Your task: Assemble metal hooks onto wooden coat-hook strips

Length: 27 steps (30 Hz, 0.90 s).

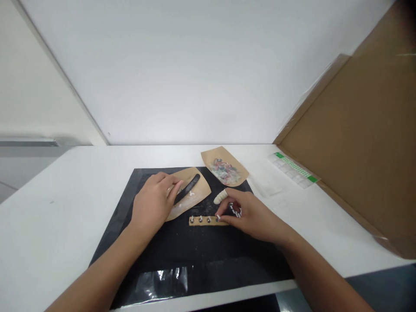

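Note:
My left hand (151, 201) is over a brown paper tray (202, 187), thumb and forefinger drawn together; whatever they pinch is too small to make out. Beside those fingertips a dark curved strip (189, 186) lies in the tray with small white bits (191, 193). My right hand (251, 212) pinches at the right end of a narrow tan strip (204, 221), on a small white piece (219, 217). Several round metal parts with white tips stand in a row along that strip. A cream ribbed finger cot (220, 197) covers one right fingertip. Something black-and-white patterned (234, 210) shows within the curled right fingers.
A second brown tray (240, 167) behind holds a heap of small mixed-colour pieces. Under the work is a black mat (195, 264) on a white table (39, 225). A clear, green-edged packet (294, 170) lies at right, by a tall cardboard panel (360, 138). A white wall rises behind.

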Available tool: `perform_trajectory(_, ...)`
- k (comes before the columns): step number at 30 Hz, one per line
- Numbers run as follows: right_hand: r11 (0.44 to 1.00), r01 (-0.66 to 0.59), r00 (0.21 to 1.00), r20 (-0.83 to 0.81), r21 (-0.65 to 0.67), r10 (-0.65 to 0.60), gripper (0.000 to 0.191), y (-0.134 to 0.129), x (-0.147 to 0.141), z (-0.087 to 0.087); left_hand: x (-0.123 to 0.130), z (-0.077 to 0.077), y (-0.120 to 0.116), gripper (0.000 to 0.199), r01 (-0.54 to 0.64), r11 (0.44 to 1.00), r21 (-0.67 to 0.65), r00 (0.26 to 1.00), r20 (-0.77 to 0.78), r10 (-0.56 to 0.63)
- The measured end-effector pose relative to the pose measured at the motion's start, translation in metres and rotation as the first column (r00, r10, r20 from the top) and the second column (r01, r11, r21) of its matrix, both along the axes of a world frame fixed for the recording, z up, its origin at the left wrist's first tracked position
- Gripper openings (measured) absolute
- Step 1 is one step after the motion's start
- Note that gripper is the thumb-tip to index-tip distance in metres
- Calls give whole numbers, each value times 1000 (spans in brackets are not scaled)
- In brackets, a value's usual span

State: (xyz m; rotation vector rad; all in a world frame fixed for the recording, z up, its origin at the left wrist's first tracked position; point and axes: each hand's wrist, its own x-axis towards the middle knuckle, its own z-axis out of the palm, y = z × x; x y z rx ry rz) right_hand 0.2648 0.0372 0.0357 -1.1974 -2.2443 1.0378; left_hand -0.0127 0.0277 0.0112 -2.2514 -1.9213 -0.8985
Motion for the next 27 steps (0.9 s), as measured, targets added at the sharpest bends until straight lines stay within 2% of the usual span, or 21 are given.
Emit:
perform_trajectory(4, 996, -5, 999, -47, -91, 1, 15, 1, -1, -1, -1, 0, 3, 30, -16, 999, 28, 1000, -23, 16)
perform_trajectory(8, 996, -19, 998, -57, -81, 14, 13, 2, -1, -3, 0, 2, 4, 31, 28, 998, 58, 999, 13, -29)
perform_trajectory(10, 998, -30, 999, -46, -54, 28, 13, 2, -1, -4, 4, 5, 2, 32, 106, 993, 44, 994, 29, -108)
perform_trajectory(12, 998, -44, 999, -34, -37, 43, 14, 2, -2, -5, 9, 9, -2, 32, 240, 971, 23, 969, 48, -241)
perform_trajectory(15, 997, -71, 997, -16, -24, 70, 17, 0, -3, -6, 19, 13, -11, 25, 455, 890, -15, 889, 59, -453)
perform_trajectory(18, 996, -85, 996, 5, -11, 85, 18, 0, -4, -7, 28, 12, -20, 20, 568, 821, -58, 822, 67, -565)
perform_trajectory(21, 997, -80, 997, 19, 16, 80, 18, -1, -5, -10, 33, 7, -24, 28, 593, 798, -103, 804, 35, -593)
perform_trajectory(27, 996, -62, 997, 47, 71, 59, 18, -2, -5, -14, 35, -4, -25, 35, 578, 804, -140, 808, -40, -588)
